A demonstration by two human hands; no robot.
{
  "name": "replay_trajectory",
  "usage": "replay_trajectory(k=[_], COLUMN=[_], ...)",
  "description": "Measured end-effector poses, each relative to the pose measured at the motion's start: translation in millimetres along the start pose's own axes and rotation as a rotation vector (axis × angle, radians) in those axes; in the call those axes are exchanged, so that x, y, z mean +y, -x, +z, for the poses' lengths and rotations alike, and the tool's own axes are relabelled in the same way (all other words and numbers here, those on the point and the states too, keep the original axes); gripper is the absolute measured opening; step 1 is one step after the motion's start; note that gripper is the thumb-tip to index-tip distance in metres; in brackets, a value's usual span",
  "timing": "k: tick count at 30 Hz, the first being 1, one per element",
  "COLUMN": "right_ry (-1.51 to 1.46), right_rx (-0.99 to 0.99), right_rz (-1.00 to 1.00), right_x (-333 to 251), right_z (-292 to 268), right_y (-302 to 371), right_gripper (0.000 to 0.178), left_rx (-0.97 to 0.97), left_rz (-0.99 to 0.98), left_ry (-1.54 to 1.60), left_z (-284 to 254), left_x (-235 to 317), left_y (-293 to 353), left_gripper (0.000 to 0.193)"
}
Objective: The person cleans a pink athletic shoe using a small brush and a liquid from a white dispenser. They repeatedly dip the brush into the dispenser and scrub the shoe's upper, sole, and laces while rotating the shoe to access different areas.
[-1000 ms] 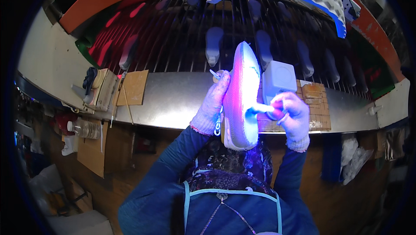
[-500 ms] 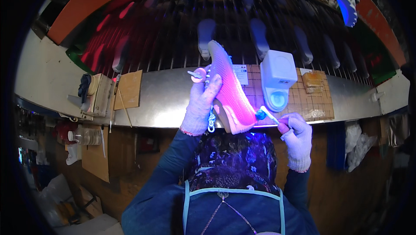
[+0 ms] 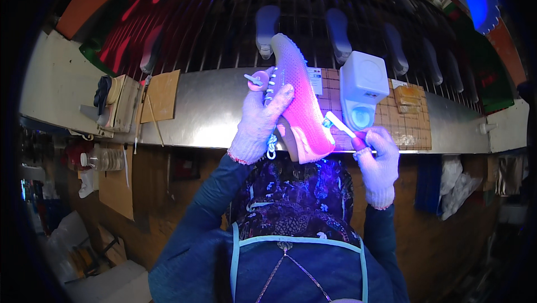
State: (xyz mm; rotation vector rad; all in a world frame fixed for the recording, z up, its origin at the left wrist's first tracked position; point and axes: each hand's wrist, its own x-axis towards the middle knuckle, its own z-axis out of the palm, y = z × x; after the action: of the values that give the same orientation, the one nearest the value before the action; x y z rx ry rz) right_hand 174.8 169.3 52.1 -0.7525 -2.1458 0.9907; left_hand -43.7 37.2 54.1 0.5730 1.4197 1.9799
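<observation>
I have one shoe (image 3: 299, 90), one brush (image 3: 342, 124) and one white container (image 3: 364, 82). My left hand (image 3: 254, 127) closes round the laced side of the shoe over the metal bench (image 3: 204, 102), toe pointing away. My right hand (image 3: 379, 160) pinches the brush, its tip at the heel; contact I cannot tell. One paper label (image 3: 315, 82) carries print too small to read.

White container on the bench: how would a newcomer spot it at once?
Find the metal bench, then the brown lined board on its right part. The white container is there, between the held pink-lit shoe and an amber block. Unlike either, it has a boxy body with a round cup at its near end.
</observation>
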Motion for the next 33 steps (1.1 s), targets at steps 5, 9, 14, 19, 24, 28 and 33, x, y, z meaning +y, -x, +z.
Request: replay_trajectory(k=[5,9,14,19,24,28,33], right_ry=[0.063,0.098,0.068,-0.011,-0.008,0.004,0.107], right_rx=[0.023,0.082,0.002,-0.056,-0.067,-0.05,-0.054], right_rz=[-0.06,-0.129,-0.126,-0.095,-0.11,-0.104,-0.251], right_x=[-1,0,7,15,17,17,14], right_z=[4,5,-2,-10,-16,-17,-22], right_y=[-14,-24,-25,-22,-23,-25,-31], right_gripper=[0.018,0.015,0.017,0.015,0.015,0.015,0.013], left_rx=[-0.033,-0.044,-0.052,-0.097,-0.127,-0.13,-0.126], left_rz=[0.042,0.058,0.068,0.078,0.085,0.05,0.055], left_ry=[-0.057,-0.048,-0.044,-0.01,-0.103,-0.079,-0.11], left_z=[5,8,7,4,-1,-4,-5], left_x=[4,7,14,19,23,27,32], left_y=[1,-2,-7,-14,-25,-31,-36], left_gripper=[0.056,0.058,0.057,0.056,0.05,0.046,0.041])
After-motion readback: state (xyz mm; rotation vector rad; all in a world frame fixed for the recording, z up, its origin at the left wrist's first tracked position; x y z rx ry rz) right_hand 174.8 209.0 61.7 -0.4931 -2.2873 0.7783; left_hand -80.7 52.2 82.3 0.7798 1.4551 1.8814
